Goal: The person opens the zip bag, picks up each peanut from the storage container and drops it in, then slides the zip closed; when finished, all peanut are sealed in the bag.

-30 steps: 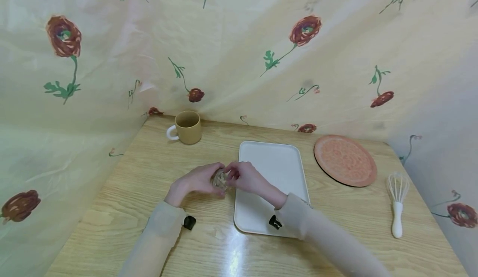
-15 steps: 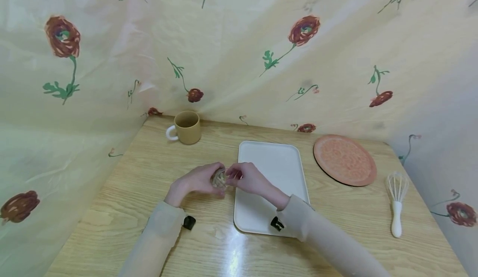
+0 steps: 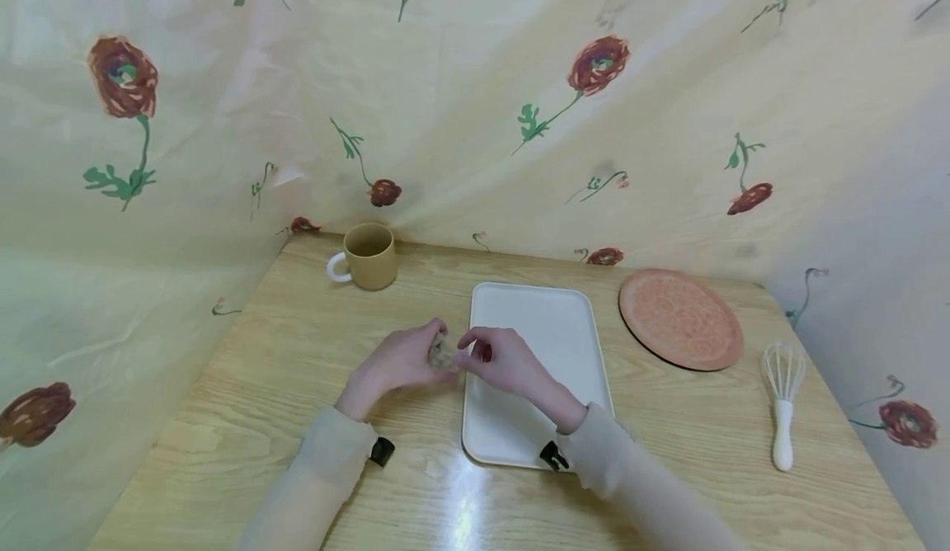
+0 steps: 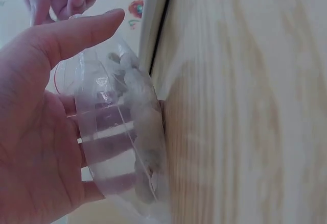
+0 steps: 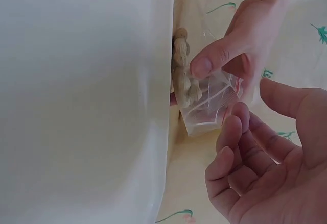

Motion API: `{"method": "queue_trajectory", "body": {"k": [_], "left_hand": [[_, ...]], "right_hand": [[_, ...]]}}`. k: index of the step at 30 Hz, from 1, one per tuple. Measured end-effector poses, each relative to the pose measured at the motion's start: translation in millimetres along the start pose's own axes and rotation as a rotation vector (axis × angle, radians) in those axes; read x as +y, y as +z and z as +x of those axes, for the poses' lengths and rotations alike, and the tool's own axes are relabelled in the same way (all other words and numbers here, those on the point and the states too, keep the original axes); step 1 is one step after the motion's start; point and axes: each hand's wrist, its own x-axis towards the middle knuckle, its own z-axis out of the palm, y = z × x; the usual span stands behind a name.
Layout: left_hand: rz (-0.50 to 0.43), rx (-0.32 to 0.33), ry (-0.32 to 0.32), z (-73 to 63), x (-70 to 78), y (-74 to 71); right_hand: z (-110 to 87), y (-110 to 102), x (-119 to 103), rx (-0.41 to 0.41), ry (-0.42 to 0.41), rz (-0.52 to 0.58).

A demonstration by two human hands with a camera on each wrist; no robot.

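A clear zip bag (image 4: 110, 152) with peanuts (image 5: 181, 73) in its lower part stands low at the left edge of the white tray. My left hand (image 3: 397, 363) grips it, the thumb on one side and the fingers behind the plastic. Close to the bag's top, my right hand (image 3: 512, 361) has its fingers loosely bent. The right thumb stands apart from the fingertips, and nothing shows between them. In the right wrist view those fingertips are very near the bag's red-lined zip edge; whether they touch it I cannot tell.
Beneath my right forearm lies the white rectangular tray (image 3: 538, 316). A tan mug (image 3: 371, 262) with a white handle stands at the back left. Farther right are a round pinkish mat (image 3: 681, 320) and a white-handled whisk (image 3: 783, 411). A flowered curtain borders the table.
My right hand has drawn slightly away from the bag, and its thumb and fingers have parted. The left hand still holds the bag, tilted a little differently. The head view has shifted slightly.
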Motion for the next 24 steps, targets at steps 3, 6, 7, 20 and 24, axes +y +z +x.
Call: {"method": "queue_trajectory", "body": {"k": [3,6,7,20,24], "left_hand": [[0.056,0.030,-0.002,0.9,3.1,2.1],[0.089,0.052,-0.012,1.4,5.3,2.3],[0.099,0.057,-0.021,1.4,6.3,1.9],[0.017,0.032,-0.061,-5.5,15.9,-13.4],[-0.055,0.022,-0.021,-8.8,13.8,-24.9]], "right_hand": [[-2.4,1.2,-1.5,0.003,-0.009,-0.008],[-3.9,1.8,-2.6,0.018,-0.007,-0.005],[-4.3,2.1,-2.5,0.024,-0.005,-0.006],[-5.7,-7.1,-6.6,0.074,-0.088,0.030],[-5.8,-12.8,-3.9,0.068,-0.132,0.091]]}}
